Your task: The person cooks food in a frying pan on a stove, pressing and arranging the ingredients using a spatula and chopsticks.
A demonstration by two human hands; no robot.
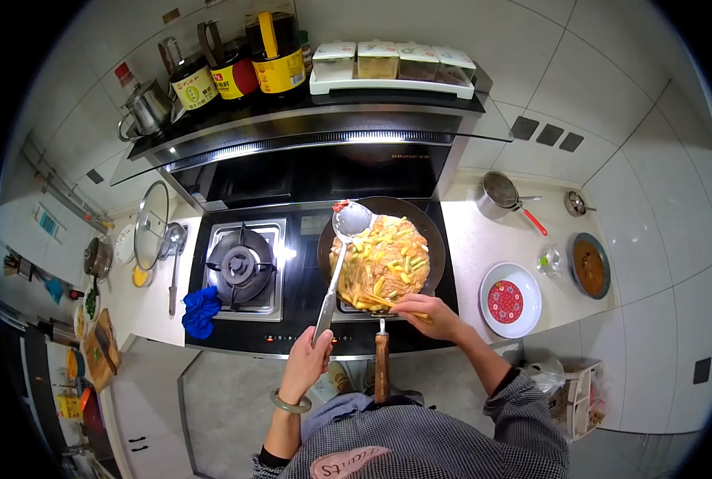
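A dark wok (pixel 328 259) on the right burner holds noodles mixed with yellow-green pieces (pixel 392 259). My left hand (pixel 305 365) is closed round the handle of a metal ladle (pixel 342 254), whose bowl rests over the upper left of the food with a bit of red on its edge. Wooden chopsticks (pixel 384 302) are pinched in my right hand (pixel 429 317), their tips at the food's lower edge. The wok's wooden handle (pixel 382 369) points toward my body, between my hands, and neither hand touches it.
Left of the wok are a bare burner (pixel 242 264) and a blue cloth (pixel 202 311). On the right counter stand a white bowl (pixel 488 299), a small pot (pixel 496 199) and a dark bowl (pixel 602 267). Sauce bottles (pixel 280 72) line the shelf above.
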